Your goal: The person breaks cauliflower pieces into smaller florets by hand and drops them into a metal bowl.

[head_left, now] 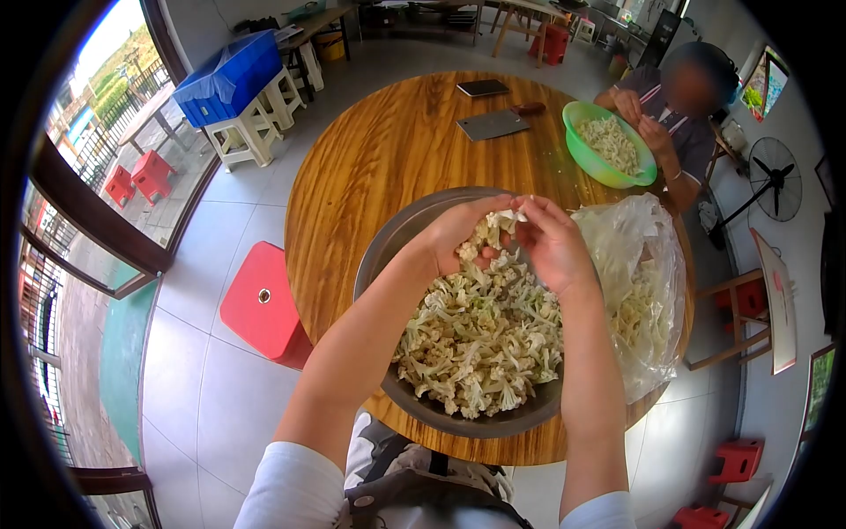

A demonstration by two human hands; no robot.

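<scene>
From where I stand, both hands are over the near side of the round wooden table [370, 150], working above a wide metal bowl [397, 234]. The left hand [463, 233] is curled around a cauliflower piece [485, 233], supporting it from the side, while the right hand [553, 242] pinches its pale far end between thumb and fingers. Exactly where those fingertips press, I can't tell. The piece hangs just above the heap of small florets [480, 344] in the bowl.

To do this breaking-apart well, I'd keep the left hold snug but gentle, since squeezing would likely crumble the curds. I'd pull at the stem rather than the head, with a short twist where branches part, and stay low over the bowl so crumbs land inside. Matching the florets already there seems a sensible size guide. The clear plastic bag [665, 353] lies just beside the bowl, so the right elbow wants care.
</scene>
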